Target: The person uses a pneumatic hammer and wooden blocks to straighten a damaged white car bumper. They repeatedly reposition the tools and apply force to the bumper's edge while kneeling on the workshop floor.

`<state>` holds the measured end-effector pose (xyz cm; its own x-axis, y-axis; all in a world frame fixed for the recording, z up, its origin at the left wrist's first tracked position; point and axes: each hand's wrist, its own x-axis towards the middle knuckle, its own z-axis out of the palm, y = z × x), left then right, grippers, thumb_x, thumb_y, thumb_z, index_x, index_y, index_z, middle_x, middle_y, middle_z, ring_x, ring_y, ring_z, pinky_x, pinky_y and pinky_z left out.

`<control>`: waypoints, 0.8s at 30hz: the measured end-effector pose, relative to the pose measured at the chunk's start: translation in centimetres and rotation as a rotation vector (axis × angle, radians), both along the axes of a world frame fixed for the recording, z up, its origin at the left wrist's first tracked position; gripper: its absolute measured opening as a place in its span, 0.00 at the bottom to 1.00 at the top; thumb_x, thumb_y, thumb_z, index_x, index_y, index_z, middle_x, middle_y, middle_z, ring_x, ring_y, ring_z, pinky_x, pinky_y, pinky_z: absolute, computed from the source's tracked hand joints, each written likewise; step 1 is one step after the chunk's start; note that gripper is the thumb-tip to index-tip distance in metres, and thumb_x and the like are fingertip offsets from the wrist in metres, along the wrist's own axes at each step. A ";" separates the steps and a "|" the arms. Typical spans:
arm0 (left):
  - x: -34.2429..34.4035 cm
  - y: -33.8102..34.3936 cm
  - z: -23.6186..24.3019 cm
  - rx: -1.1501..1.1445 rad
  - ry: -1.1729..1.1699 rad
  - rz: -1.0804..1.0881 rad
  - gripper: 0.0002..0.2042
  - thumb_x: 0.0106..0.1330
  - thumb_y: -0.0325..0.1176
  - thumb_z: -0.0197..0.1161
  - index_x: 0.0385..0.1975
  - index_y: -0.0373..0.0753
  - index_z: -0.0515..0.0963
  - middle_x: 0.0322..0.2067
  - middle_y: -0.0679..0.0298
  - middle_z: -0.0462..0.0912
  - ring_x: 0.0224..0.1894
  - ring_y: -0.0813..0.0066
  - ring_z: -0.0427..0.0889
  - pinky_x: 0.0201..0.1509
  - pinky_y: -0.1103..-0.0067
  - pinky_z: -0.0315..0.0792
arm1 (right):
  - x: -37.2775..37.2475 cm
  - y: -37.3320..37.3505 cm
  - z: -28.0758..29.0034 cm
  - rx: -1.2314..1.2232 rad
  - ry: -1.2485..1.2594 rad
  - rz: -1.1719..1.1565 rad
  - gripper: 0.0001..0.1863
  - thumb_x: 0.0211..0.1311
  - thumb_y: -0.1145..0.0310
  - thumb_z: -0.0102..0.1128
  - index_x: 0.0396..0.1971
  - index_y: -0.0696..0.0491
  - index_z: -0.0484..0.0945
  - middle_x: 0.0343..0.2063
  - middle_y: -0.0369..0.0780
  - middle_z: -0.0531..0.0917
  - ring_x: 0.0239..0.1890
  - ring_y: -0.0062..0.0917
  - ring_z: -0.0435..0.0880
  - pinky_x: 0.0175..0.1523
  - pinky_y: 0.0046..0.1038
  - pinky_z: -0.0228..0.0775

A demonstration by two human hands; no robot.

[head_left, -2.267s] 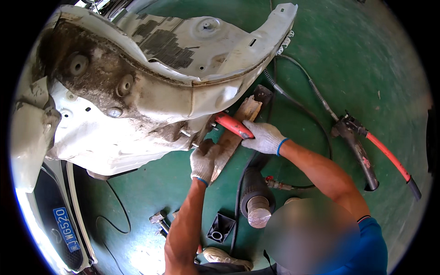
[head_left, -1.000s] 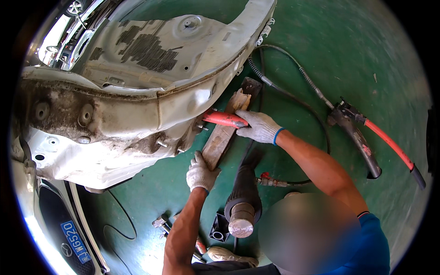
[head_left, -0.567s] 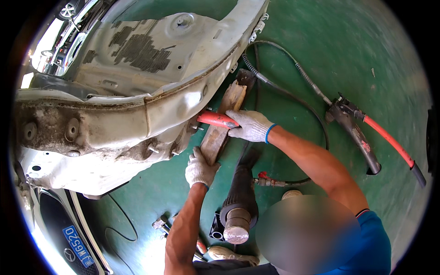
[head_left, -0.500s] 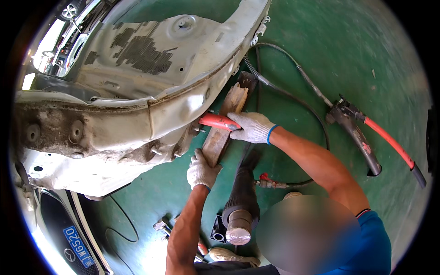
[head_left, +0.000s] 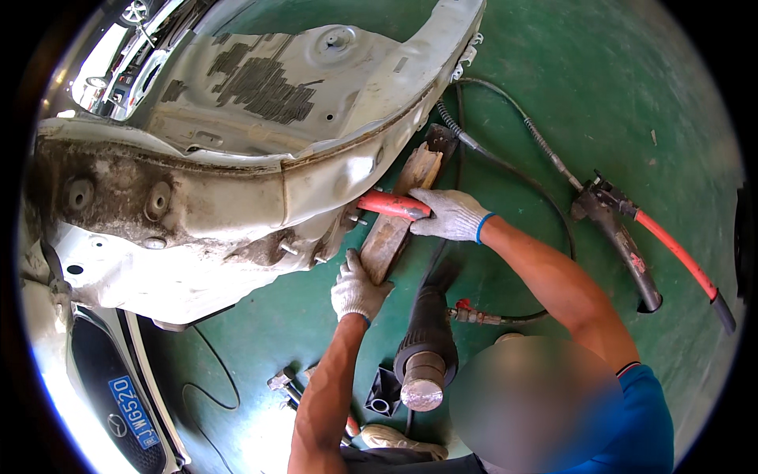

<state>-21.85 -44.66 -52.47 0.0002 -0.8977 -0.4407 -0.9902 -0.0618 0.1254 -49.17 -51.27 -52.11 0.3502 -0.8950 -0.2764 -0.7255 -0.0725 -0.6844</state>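
Green floor [head_left: 553,150] runs beneath it all, and the big white body section [head_left: 245,186] looms in from your left, its seam curving down toward you. Out to your right lies the red-handled pump [head_left: 624,241]; closer in, the ribbed black cylinder [head_left: 429,340] sits just below your work. Now the wooden block [head_left: 383,245], slanting beside the body's lower edge: your left hand [head_left: 360,292] is wrapped round its near end, so hold it steady, fingertips well out from between wood and metal. Across the block comes the red bar [head_left: 392,205], one end gripped in your right hand [head_left: 452,216], the other lost against the body; whether bar and block touch, you can't tell from here. Grip that bar firmly, wrist straight, and mind those little studs [head_left: 290,248] poking out beside your left fingers.
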 end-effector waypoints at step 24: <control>0.0 0.0 0.0 0.008 0.015 -0.003 0.52 0.49 0.49 0.83 0.70 0.34 0.58 0.58 0.42 0.78 0.59 0.42 0.81 0.58 0.57 0.80 | 1.1 1.2 -1.9 -0.117 -0.002 -0.074 0.40 0.67 0.39 0.63 0.66 0.56 0.72 0.53 0.53 0.85 0.54 0.52 0.84 0.57 0.46 0.77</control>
